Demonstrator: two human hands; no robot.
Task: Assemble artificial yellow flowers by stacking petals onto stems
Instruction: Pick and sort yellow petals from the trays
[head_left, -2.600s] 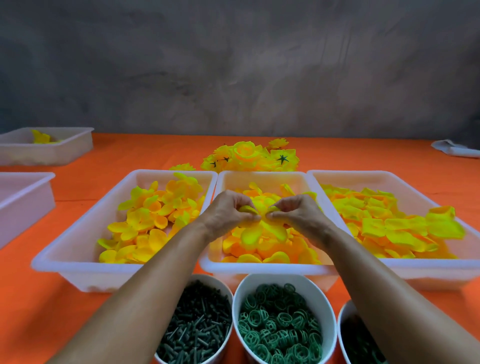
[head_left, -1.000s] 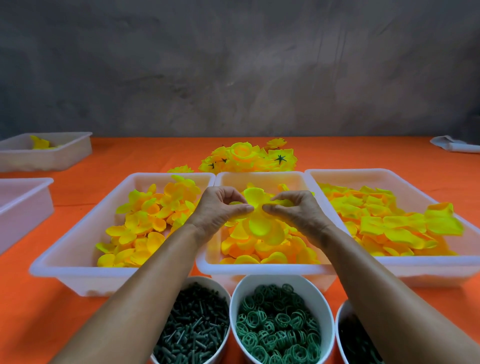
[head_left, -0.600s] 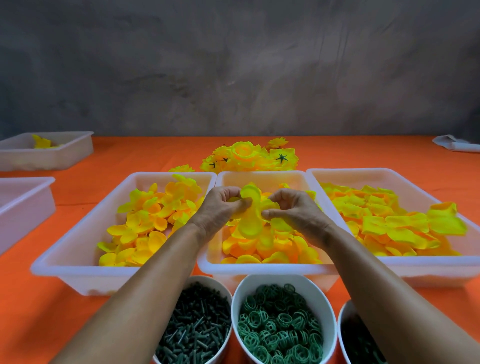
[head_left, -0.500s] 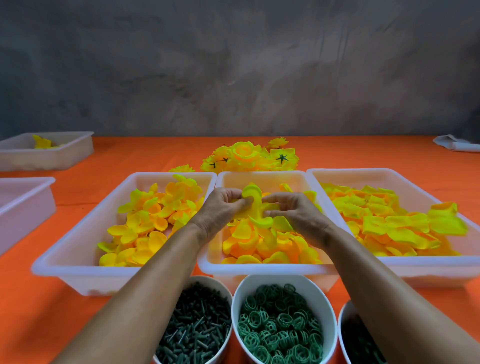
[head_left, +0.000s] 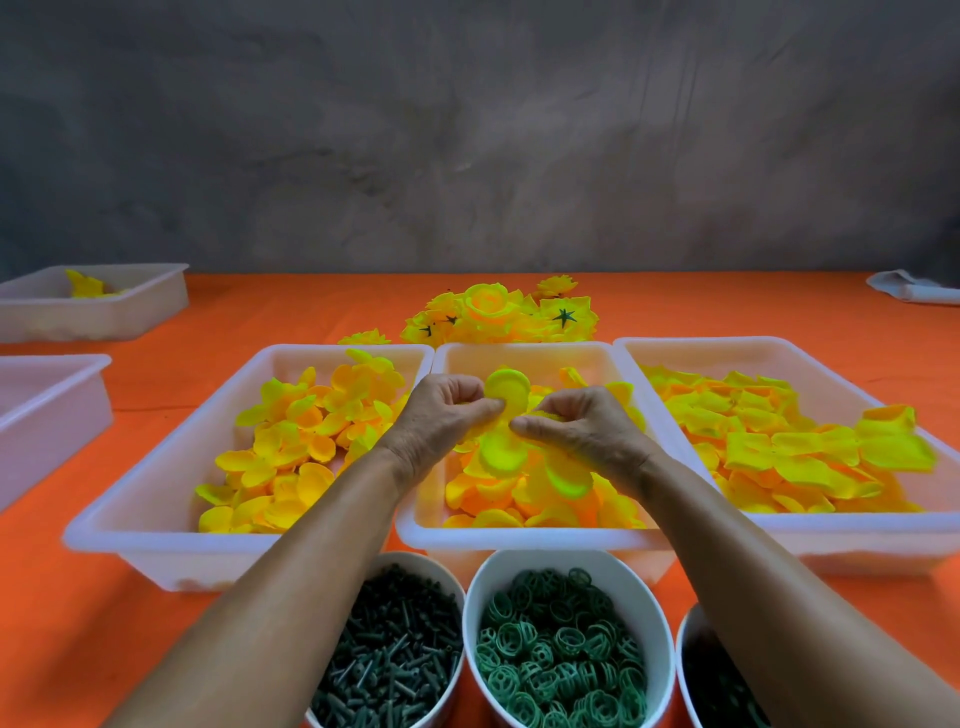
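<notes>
Both hands meet above the middle tray (head_left: 415, 525). The left hand (head_left: 441, 421) and the right hand (head_left: 582, 431) each pinch the same yellow petal piece (head_left: 506, 392) with curled fingers; their fingertips nearly touch at its centre. One lobe of the piece stands upright above the grip, another hangs blurred below it. Whether a stem is already inside the piece cannot be told.

Directly under the grip lies the loose pile of petals (head_left: 540, 499) that fills the middle tray. To the left of the grip, the left tray (head_left: 156, 514) holds smaller cupped petals (head_left: 291, 447); the left forearm crosses its near right corner. To the right of the grip, the right tray (head_left: 883, 540) holds flatter, squarer petals (head_left: 789, 447); the right forearm passes over the rim between the two trays.

Beyond the grip, finished flowers (head_left: 498, 314) lie heaped on the orange tablecloth (head_left: 78, 623), just behind the middle tray.

Nearer than the grip, between the forearms, stand three white bowls. The left bowl (head_left: 441, 571) contains dark green stems (head_left: 389, 660). The centre bowl (head_left: 649, 597) contains green ring parts (head_left: 561, 649). The right bowl (head_left: 685, 654) is mostly hidden by the right forearm.

Far left of the grip, two further trays (head_left: 130, 306) stand well apart from the work; the rear one holds a few yellow pieces
</notes>
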